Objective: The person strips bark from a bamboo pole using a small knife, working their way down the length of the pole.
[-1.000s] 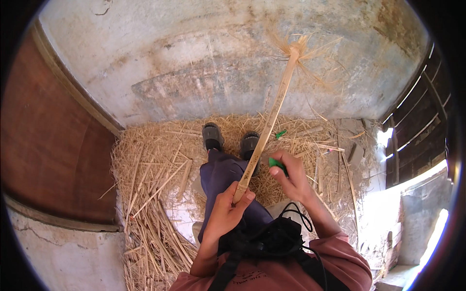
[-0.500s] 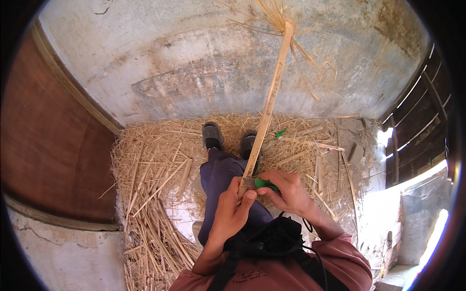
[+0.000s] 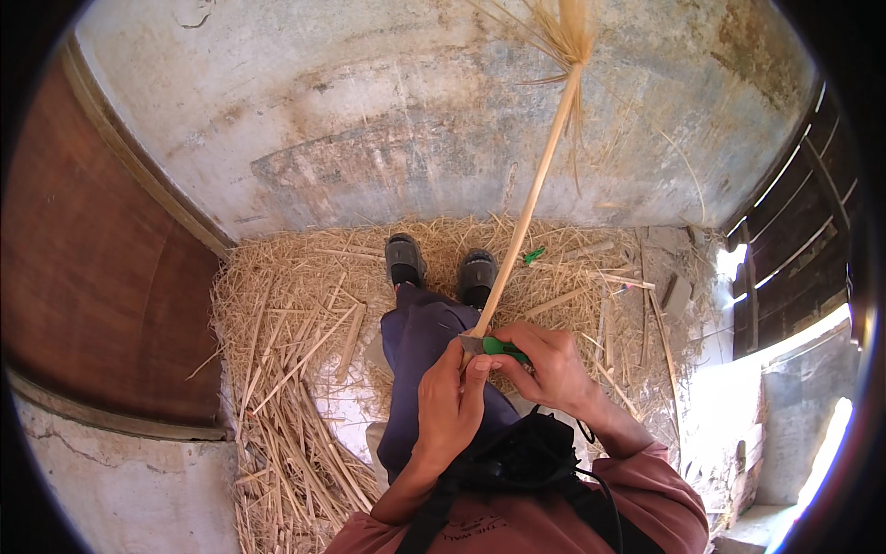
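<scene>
A long bamboo strip (image 3: 529, 208) slants up and away from my lap, with a tuft of thin curled shavings (image 3: 565, 37) at its far end. Its near end sits in my left hand (image 3: 450, 397), whose fingers are closed around it. My right hand (image 3: 546, 362) grips a green-handled knife (image 3: 501, 347). The knife's short flat blade (image 3: 472, 344) lies against the strip right beside my left fingertips. Both hands meet above my thighs, almost touching.
Straw-like shavings (image 3: 305, 249) cover the floor around my sandals (image 3: 477, 270). Loose bamboo strips (image 3: 295, 448) are heaped at the left. A small green object (image 3: 534, 255) lies beyond my right foot. A stained wall (image 3: 369, 120) stands ahead, a brown panel (image 3: 101, 258) at left.
The bamboo strip has turned on its length and shows a narrower side. Its far end with the shavings has swung right and farther off. My hands have hardly shifted.
</scene>
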Demonstrator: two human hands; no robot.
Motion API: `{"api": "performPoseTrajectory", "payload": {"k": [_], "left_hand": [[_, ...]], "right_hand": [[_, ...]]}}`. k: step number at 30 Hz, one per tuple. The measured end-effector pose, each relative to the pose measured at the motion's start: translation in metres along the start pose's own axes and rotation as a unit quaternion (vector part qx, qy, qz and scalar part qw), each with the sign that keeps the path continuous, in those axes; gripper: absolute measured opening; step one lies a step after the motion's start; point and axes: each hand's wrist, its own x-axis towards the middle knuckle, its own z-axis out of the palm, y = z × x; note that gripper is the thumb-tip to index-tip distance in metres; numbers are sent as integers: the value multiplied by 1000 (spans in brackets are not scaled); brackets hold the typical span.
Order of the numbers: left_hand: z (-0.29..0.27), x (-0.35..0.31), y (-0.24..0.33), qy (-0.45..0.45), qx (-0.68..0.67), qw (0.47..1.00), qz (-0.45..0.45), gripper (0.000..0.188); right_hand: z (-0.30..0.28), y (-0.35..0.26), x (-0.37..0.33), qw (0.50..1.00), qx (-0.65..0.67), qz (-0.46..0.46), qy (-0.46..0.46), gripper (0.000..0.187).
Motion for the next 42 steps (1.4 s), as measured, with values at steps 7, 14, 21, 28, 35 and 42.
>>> {"api": "performPoseTrajectory", "payload": {"k": [7,14,21,28,35,42], "left_hand": [[6,2,-3,31,-77,997,7,32],[8,3,-7,47,-98,994,11,26],[3,3,-1,37,-63,997,-1,20],[4,0,-1,60,-27,998,-5,22],[6,1,-2,59,-19,998,-16,26],[-3,-19,-12,24,4,999,-49,31]], "right_hand": [[-4,0,-1,996,-85,-12,3,31],[-8,-1,1,991,-126,-41,4,30],[-9,-1,3,988,-142,-51,17,29],[-13,5,6,986,-158,-51,16,31],[-17,14,7,980,-193,-38,28,31],[-67,55,29,964,-184,94,166,24]]}}
